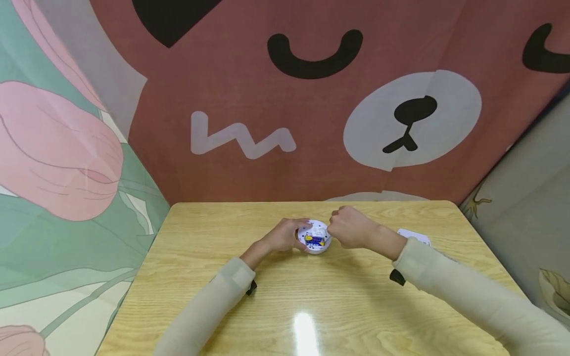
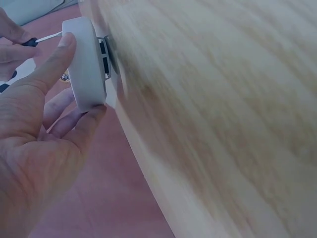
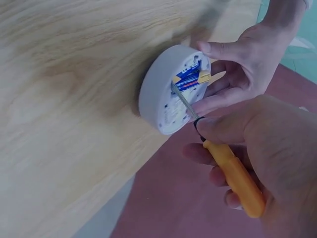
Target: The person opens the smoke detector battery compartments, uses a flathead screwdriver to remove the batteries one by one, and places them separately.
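Note:
A round white battery-powered device [image 1: 317,225] stands tilted on edge over the wooden table, its back facing me. Its compartment shows blue-and-yellow batteries [image 3: 189,82] in the right wrist view. My left hand [image 1: 284,234] grips its rim, thumb on one side and fingers on the other; the left wrist view shows the device's white casing [image 2: 88,69] from the side. My right hand [image 1: 352,227] holds a screwdriver [image 3: 237,181] by its yellow handle. The metal shaft reaches to the device's back, with the tip at the edge of the battery compartment.
A flat white piece [image 1: 414,236] lies on the table [image 1: 267,316] beyond my right forearm, partly hidden by the sleeve. Dark wrist-worn pieces [image 1: 398,277] show beneath both forearms. A printed cloth [image 1: 249,173] hangs behind the table's far edge.

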The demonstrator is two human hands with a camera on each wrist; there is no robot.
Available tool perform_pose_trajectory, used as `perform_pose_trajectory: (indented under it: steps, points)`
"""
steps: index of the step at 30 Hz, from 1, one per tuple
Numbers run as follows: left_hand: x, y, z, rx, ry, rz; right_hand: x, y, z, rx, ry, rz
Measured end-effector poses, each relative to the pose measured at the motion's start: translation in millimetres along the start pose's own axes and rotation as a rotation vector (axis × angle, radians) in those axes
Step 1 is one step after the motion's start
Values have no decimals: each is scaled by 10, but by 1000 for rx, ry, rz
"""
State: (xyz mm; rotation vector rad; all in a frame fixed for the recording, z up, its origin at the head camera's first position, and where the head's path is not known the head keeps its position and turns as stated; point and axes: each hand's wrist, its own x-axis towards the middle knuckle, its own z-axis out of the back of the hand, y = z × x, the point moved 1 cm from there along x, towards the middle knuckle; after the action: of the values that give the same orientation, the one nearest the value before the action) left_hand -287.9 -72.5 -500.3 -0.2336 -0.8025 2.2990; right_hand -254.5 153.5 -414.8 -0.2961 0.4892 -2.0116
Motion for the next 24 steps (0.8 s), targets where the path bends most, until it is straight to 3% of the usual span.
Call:
perform_pose_trajectory:
  steps: [13, 24]
  points:
    - [-5, -2, 3, -7, 1, 43, -281, -36, -282, 244, -168, -69]
    - [-15, 5, 11, -18, 1, 64, -526, 1, -665, 631, -243, -251]
